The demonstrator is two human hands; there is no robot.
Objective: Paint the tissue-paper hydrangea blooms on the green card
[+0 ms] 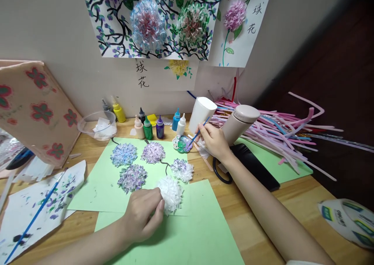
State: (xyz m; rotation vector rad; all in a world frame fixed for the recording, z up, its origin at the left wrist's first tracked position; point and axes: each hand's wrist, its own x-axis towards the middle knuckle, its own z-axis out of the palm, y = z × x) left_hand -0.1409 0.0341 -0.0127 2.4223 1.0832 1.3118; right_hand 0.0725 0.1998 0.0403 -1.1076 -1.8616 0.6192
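Observation:
My right hand (214, 140) pinches a thin blue paintbrush (200, 131). The brush's tip reaches into a small flower-shaped palette (183, 144) smeared with green and purple paint. My left hand (146, 212) is curled at the left edge of a fluffy white paper flower (170, 195), its fingertips partly hidden against the petals. Behind the white flower lie a part-painted purple and white flower (181, 170), a pale purple flower (153, 152), a blue flower (124, 154) and a darker purple one (132, 178). All rest on light green paper sheets (96, 179).
Paint bottles (159, 127), a white cup (203, 111) and a beige tumbler (239, 123) line the back. Pink pipe cleaners (280, 136), a black phone (255, 167) and a tape roll (347, 222) are right. A stained paper (43, 214) bears another blue brush (35, 218) at left.

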